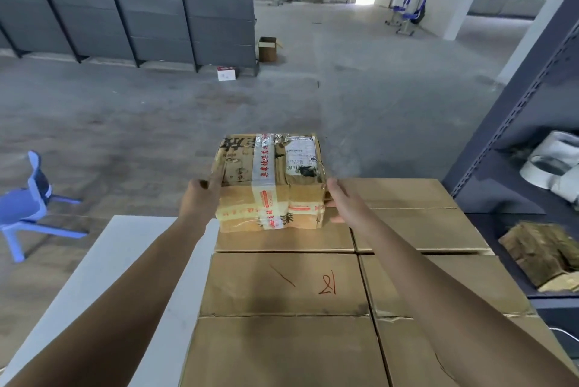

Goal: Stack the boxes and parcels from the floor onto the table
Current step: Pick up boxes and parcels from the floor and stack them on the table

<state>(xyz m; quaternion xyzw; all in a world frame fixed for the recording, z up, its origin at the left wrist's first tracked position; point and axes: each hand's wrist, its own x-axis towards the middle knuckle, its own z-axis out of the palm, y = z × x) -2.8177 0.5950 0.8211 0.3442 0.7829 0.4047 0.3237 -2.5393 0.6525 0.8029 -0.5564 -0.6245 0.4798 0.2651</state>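
Note:
A taped brown parcel (271, 181) with a white shipping label sits on top of the cardboard boxes (283, 284) stacked on the white table (125, 255). My left hand (200, 195) presses flat against the parcel's left side. My right hand (340, 198) lies against its right side with the fingers extended. The parcel rests near the far edge of the box stack. Two more boxes stand on the floor far ahead: an open brown one (267, 48) and a small white one (226, 73).
A dark metal shelf (513, 123) holding grey bags and a brown bundle stands close on the right. A blue chair (28, 201) is on the floor at left. Grey partition panels (125, 1) line the back left. Two people stand far off.

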